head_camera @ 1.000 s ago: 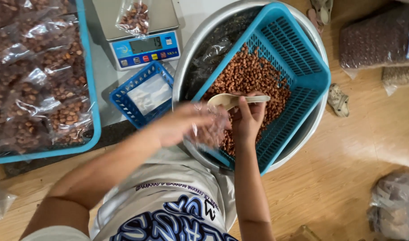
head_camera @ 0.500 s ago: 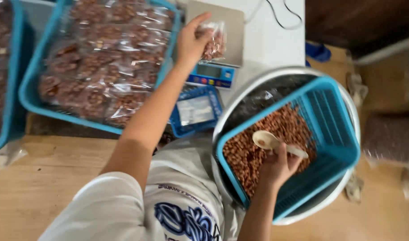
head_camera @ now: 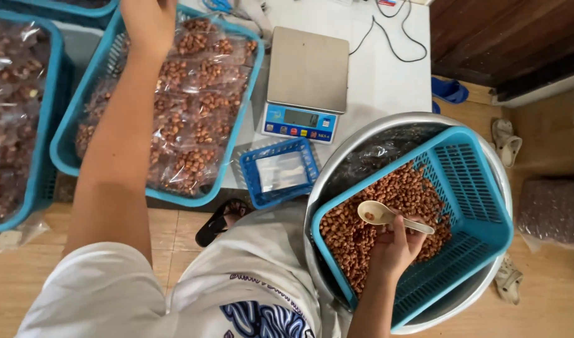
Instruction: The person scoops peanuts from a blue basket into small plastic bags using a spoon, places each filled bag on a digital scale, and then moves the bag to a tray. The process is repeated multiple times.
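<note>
I see the work well under way but not near its end. A large blue basket [head_camera: 61, 156] at the left already holds many sealed clear bags of peanuts [head_camera: 186, 119], and a second basket [head_camera: 24, 188] beside it holds more of them. The blue slotted basket [head_camera: 481, 219] sitting tilted in the round metal basin [head_camera: 337, 169] still carries a deep layer of loose peanuts [head_camera: 362, 231], so a good deal is left to bag, by my judgement. The digital scale [head_camera: 307, 84] has a bare pan, and a small blue tray [head_camera: 280, 172] in front of it holds a flat stack of empty clear bags.

My right hand [head_camera: 393, 247] has its grip closed around the handle of a pale plastic spoon [head_camera: 377, 213], whose bowl hovers just over the loose peanuts with a nut or two in it. My left hand [head_camera: 150, 22] reaches out over the far edge of the large basket of filled bags; its fingers run off the top of the view, so I cannot tell its grip.

The bags are thin, crinkled and glossy; the nuts are small, reddish-brown and matte. The baskets are rigid latticed plastic, the basin smooth dull metal, the floor [head_camera: 49, 263] pale wood.
</note>
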